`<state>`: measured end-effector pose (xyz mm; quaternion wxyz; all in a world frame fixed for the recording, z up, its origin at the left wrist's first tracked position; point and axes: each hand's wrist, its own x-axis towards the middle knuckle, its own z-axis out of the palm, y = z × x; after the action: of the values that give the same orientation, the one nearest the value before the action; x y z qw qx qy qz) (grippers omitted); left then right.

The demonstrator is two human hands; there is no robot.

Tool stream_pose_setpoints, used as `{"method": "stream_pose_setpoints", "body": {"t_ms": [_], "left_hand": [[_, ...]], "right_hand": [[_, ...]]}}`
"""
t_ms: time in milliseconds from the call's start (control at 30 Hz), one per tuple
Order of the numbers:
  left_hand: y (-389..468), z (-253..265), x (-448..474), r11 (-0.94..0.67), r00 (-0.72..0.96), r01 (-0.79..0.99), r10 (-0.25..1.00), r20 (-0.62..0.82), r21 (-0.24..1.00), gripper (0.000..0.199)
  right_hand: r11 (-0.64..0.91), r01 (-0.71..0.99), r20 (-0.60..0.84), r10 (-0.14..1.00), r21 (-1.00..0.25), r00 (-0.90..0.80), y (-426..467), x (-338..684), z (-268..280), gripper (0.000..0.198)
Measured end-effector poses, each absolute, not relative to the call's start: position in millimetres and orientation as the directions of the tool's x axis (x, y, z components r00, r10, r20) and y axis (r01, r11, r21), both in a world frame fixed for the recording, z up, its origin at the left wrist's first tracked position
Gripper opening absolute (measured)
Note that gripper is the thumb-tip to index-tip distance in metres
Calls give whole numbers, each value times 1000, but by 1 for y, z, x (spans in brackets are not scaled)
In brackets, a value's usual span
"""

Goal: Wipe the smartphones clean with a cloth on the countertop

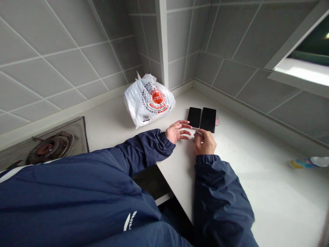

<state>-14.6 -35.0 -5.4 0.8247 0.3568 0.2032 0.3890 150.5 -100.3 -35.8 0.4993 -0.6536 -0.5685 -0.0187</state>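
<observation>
Two dark-screened phones lie side by side on the white counter: a smaller left phone and a larger right phone. Something pink sticks out past the larger one's right edge. My left hand is open, its fingers apart and pointing toward the near edge of the smaller phone. Just below the phones, my right hand is closed in a pinch on a small, light-coloured piece, mostly covered by the fingers. Its kind cannot be made out.
A white plastic bag with red and black print stands left of the phones. At far left is a gas burner. A bottle with a yellow and blue label lies at the right. Grey tiled walls enclose the corner.
</observation>
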Motion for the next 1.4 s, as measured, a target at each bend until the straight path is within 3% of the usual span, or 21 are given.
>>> {"method": "stream_pose_setpoints", "body": {"t_ms": [133, 267, 433, 600, 700, 900, 1100, 1400], "left_hand": [[-26, -4, -13, 347, 410, -503, 902, -135, 791, 34], [-21, -5, -7, 298, 218, -261, 945, -245, 918, 31], [-23, -1, -4, 314, 260, -40, 920, -294, 949, 27], [-22, 12, -9, 498, 494, -12, 757, -428, 867, 31], [-18, 17, -13, 600, 580, -97, 682, -445, 794, 36], [-9, 10, -14, 619, 561, -165, 699, -442, 768, 37], [-2, 5, -8, 494, 538, 11, 730, -421, 870, 38], [13, 9, 13, 439, 383, 175, 794, -471, 881, 32]], "right_hand": [[142, 759, 589, 724, -636, 359, -101, 151, -38, 28], [152, 756, 601, 712, -637, 363, -99, 152, -39, 29], [169, 741, 597, 716, -650, 361, -98, 152, -39, 29], [117, 708, 559, 708, -696, 432, -99, 154, -40, 31], [91, 676, 519, 716, -731, 466, -100, 154, -39, 31], [102, 671, 512, 732, -734, 450, -102, 152, -36, 31], [124, 664, 516, 739, -737, 433, -102, 151, -35, 30], [156, 688, 556, 724, -708, 408, -97, 154, -45, 30]]}}
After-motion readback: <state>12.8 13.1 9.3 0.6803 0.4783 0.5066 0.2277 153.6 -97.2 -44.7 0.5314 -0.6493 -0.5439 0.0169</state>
